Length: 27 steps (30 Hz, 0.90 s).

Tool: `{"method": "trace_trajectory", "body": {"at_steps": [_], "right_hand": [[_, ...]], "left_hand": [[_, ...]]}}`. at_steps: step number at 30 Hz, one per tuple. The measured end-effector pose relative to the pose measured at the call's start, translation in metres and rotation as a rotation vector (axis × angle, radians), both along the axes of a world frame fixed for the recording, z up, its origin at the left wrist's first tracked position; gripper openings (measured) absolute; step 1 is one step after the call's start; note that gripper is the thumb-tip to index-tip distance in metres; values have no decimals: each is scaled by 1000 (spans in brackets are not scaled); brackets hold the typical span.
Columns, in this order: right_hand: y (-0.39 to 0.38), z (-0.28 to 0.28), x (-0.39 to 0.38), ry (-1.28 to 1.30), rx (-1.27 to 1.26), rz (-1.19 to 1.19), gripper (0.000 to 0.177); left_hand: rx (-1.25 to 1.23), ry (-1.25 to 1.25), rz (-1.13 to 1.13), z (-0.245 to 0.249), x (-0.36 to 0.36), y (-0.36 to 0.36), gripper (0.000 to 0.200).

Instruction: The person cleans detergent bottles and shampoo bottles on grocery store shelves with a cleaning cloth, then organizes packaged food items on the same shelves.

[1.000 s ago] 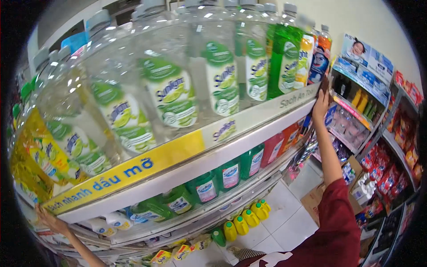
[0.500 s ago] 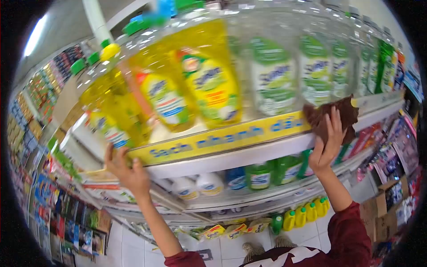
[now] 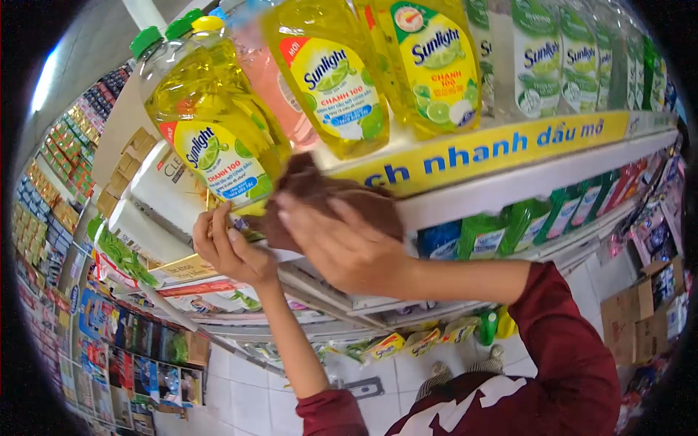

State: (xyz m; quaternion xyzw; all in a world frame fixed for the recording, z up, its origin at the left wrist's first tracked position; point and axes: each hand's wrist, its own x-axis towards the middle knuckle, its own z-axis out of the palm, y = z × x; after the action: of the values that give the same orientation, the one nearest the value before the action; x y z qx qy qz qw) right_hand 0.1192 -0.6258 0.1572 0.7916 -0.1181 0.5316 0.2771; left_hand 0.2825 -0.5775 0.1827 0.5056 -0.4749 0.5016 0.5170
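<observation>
My right hand [image 3: 356,251] presses a brown cloth [image 3: 320,192] against the front edge of the shelf, over the left part of a yellow label strip [image 3: 502,149] with blue lettering. Close beside it, my left hand [image 3: 236,247] has its bent fingers closed at the left end of the shelf edge [image 3: 451,207]. Directly above the hands stand yellow Sunlight dish soap bottles, one at the left [image 3: 211,149] with a green cap and another [image 3: 334,102] in the middle. The cloth hides part of the strip and its first letters.
Clear Sunlight bottles [image 3: 538,65] line the shelf to the right. Green bottles [image 3: 483,232] stand one shelf lower. White Clear bottles [image 3: 163,189] are on the left shelf. Cardboard boxes [image 3: 643,320] sit on the floor at right; a dark flat object [image 3: 363,386] lies on the tiles.
My right hand has carried the cloth leftward along the strip, from its right part to beside my left hand. My left hand stays at the shelf's left end, its fingers more bent. The view has shifted.
</observation>
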Motion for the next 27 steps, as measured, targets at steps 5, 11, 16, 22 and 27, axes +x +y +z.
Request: {"method": "trace_trajectory", "body": {"at_steps": [5,11,16,22,27], "right_hand": [[16,9,35,-37,31,199,39],[-25,10,-82,-35,124,47,39],[-54,2,-180,-318,281,-340,43],[-64,-14,-172,-561,186,-520,41],[-53,-13,-150,-504,116,-509,40]], "left_hand": [[63,3,-67,10,5,8,27],[199,127,-155,27,-20,28,22],[233,129,-151,26,-18,30,19],[131,95,-225,22,-16,25,22],[83,288,-428,21,-67,67,26]]}}
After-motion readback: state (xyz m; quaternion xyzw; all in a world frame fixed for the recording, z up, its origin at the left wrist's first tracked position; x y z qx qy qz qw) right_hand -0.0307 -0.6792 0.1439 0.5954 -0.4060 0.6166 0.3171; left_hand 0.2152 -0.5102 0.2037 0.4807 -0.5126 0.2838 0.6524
